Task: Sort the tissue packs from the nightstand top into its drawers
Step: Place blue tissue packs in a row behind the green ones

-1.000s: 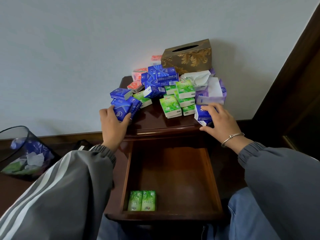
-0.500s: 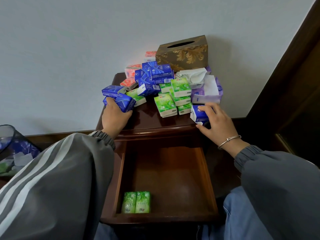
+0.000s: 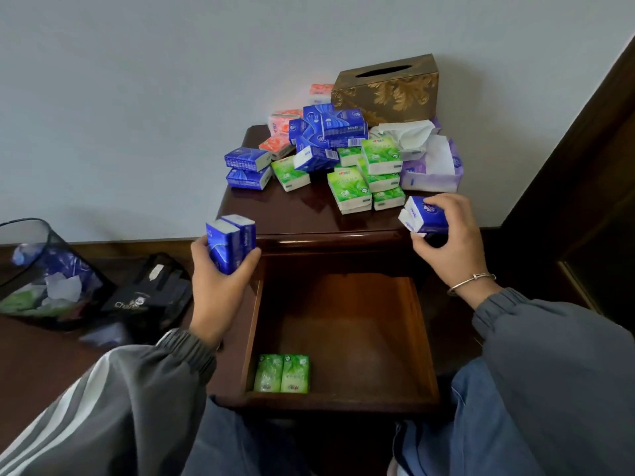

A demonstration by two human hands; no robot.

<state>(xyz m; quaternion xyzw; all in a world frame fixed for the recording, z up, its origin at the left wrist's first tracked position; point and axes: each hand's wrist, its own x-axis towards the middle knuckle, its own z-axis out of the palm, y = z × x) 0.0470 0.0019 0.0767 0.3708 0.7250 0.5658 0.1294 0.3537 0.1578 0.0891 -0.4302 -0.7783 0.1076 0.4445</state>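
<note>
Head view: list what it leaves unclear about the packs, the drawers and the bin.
All head view.
- Lower drawers: hidden under the open drawer.
- Blue pack in the right hand: fingers cover it; one or two, cannot tell.
- Pink packs: partly behind the blue pile, count unclear.
- Mesh wastebasket: cut off by the left edge.
- Green packs in the drawer: print too small.

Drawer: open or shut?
Open: the drawer is pulled out, its floor in view, with two green packs lying at its near left.
</note>
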